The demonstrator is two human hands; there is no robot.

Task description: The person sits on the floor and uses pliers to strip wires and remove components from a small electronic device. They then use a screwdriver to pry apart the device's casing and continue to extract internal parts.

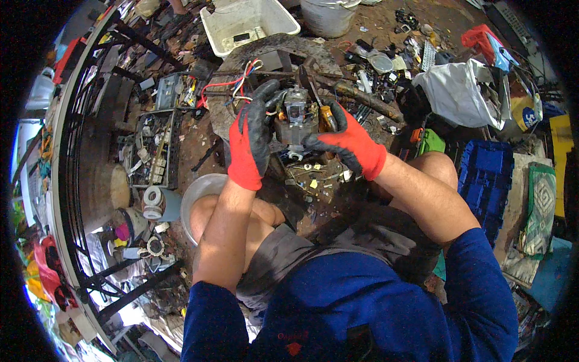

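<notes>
I see the left hand (256, 128) half curled at the metal part (295, 131), which is between both hands. The right hand (348, 139) is half open, beside the screwdriver (327, 117). Whether either grips, I cannot tell.

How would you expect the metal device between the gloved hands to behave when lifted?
The metal device would probably feel heavy for its size, given its blocky metal body. That body likely stays stiff, while the red wires nearby, thin and curving, would probably flop.
</notes>
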